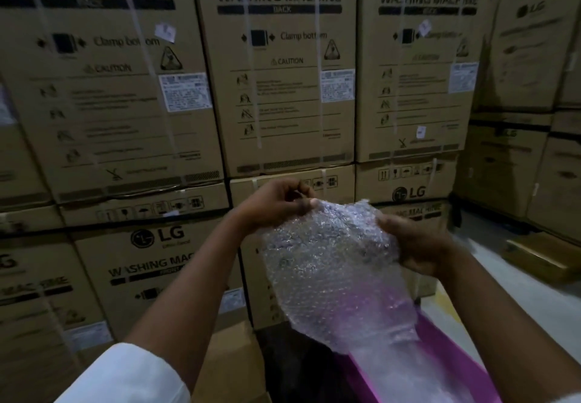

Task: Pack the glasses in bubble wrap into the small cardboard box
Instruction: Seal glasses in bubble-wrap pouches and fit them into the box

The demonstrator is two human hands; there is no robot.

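This is a warehouse or stockroom: tall stacks of strapped cardboard washing machine cartons (276,66) with shipping labels (337,85) and handling symbols fill the view, standing on a bare pale floor (534,302).

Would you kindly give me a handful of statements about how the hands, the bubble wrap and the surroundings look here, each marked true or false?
1. Both hands hold the bubble wrap up in the air. True.
2. The left hand rests flat on a carton. False: it pinches the top edge of the wrap.
3. The right hand grips the wrap's right side. True.
4. The stacked cartons behind read "REFRIGERATOR". False: they read "WASHING MACHINE".
5. A pink surface shows beneath the lower end of the wrap. True.
6. The glasses lie bare and unwrapped on the floor. False: no bare glasses are visible; what the wrap holds cannot be made out.
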